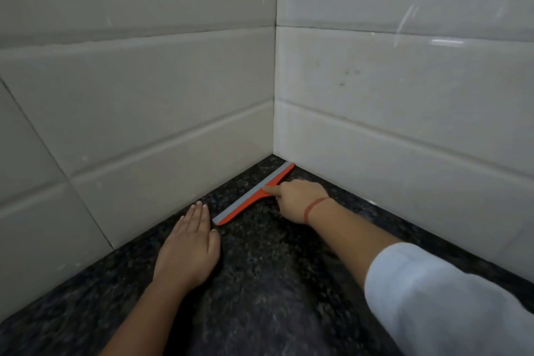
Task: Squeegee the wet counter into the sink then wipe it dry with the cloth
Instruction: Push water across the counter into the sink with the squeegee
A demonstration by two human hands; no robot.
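Note:
An orange squeegee point(245, 202) with a grey blade lies across the far corner of the dark speckled granite counter point(260, 283), its blade edge down on the stone and facing the corner. My right hand point(297, 199) grips its handle, with the thumb pressed on the orange bar. My left hand point(189, 246) rests flat on the counter with straight fingers, just beside the squeegee's near end. No sink or cloth is in view.
White tiled walls point(144, 113) meet in a corner point(274, 150) right behind the squeegee, closing off the counter on the left and the right. A red thread band circles my right wrist point(313, 208).

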